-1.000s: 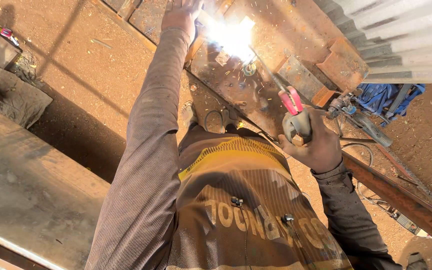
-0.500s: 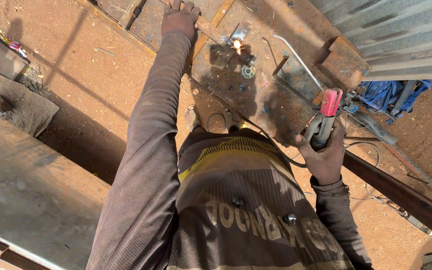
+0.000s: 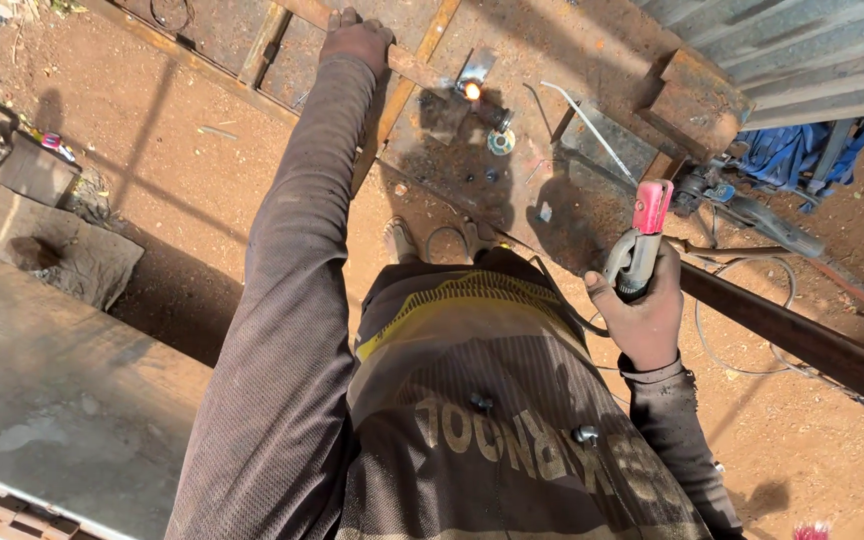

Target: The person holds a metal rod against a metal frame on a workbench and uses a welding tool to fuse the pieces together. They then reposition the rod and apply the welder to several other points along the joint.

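My left hand (image 3: 355,40) reaches far forward and grips a rusty metal bar (image 3: 414,66) of a frame lying on the ground. Just right of it a fresh weld spot (image 3: 471,90) glows orange beside a small metal plate (image 3: 476,67). My right hand (image 3: 644,310) is pulled back near my body, shut on a welding electrode holder (image 3: 638,240) with a red tip. The holder points up, away from the frame. Its cable (image 3: 552,290) runs back across my brown shirt.
A long rusty beam (image 3: 802,335) runs along the right. A rusty metal block (image 3: 697,100) sits near corrugated sheeting (image 3: 812,50), with blue cloth (image 3: 802,150) and a tool (image 3: 742,205) below it. A grey slab (image 3: 52,400) lies at the left. Red dirt surrounds the frame.
The bright welding arc has gone out, leaving only a glowing spot. My right hand has drawn the electrode holder back from the frame and raised it. My left hand stays on the bar.
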